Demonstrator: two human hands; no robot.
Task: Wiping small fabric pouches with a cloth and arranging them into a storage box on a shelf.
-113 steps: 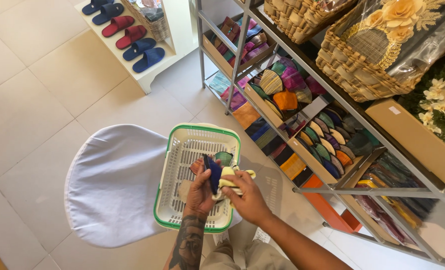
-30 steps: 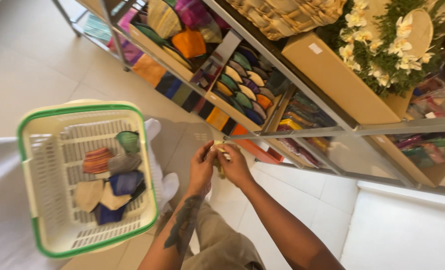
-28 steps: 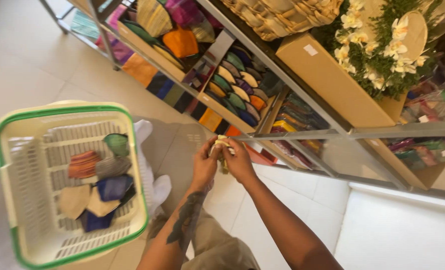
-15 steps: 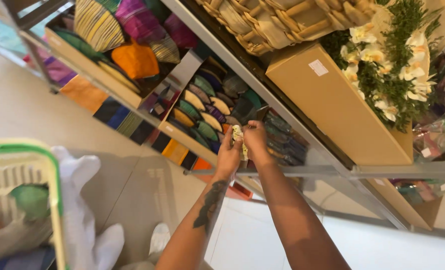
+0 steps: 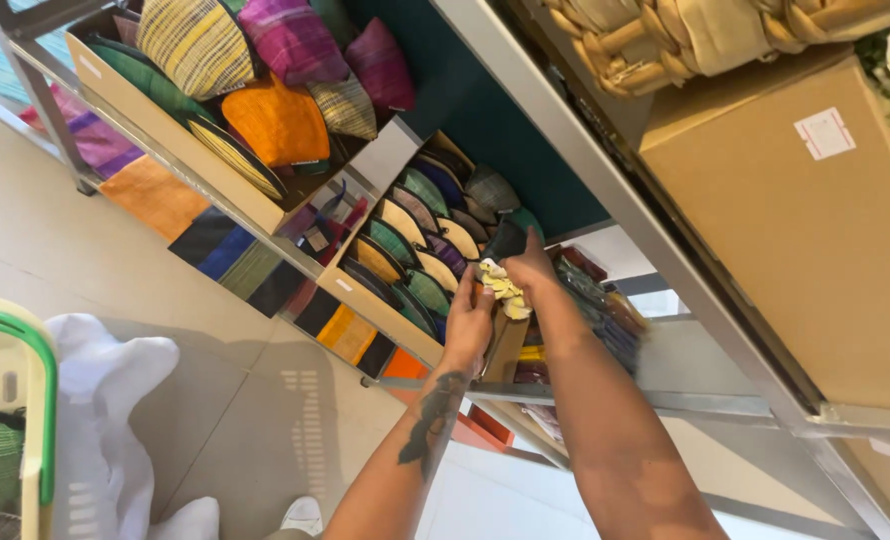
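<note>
At frame centre, the right hand pinches a dark pouch above its fingertips; the left hand curls around a yellow tassel.

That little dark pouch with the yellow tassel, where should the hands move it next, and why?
Probably a short push down into the cardboard tray. The right hand holds the dark pouch just above the tray's near end, where similar woven pouches stand in rows. The left hand steadies the yellow tassel, so tucking that in last looks sensible.
</note>
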